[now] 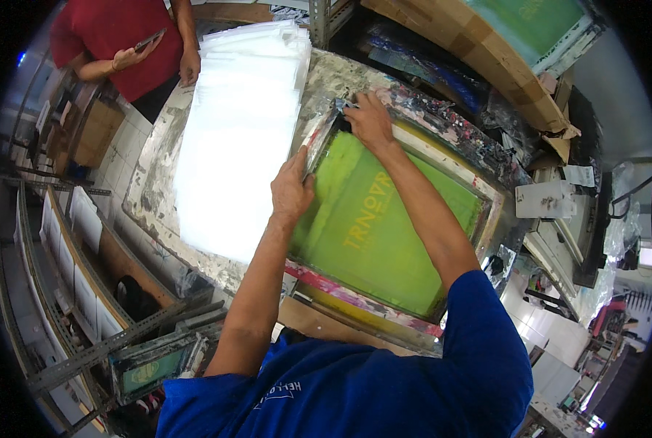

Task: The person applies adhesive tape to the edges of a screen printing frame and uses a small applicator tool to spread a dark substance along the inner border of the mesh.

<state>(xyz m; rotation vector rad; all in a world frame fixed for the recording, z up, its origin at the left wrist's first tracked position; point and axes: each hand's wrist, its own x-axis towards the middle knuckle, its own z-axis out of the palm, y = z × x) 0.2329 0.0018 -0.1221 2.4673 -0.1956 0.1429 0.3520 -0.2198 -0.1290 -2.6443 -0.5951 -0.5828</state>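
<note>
A screen printing frame [479, 226] with green mesh and yellow lettering lies at a slant on a paint-spattered table. My left hand [293, 191] is closed on the left end of the frame, fingers pointing up along its edge. At the far left corner, my right hand [370, 123] has its fingers curled over the frame beside a dark, ink-covered part. My right forearm crosses above the mesh and hides part of it. Left of the frame, close to my left hand, lies a long stack of white sheets [238, 139].
Across the table at the far left, a person in a red shirt [114, 44] holds a phone [151, 39]. Metal shelving [85, 350] stands at the left. A cardboard sheet [479, 55] and another green screen [534, 29] are at the upper right. A white container [545, 200] sits at the right.
</note>
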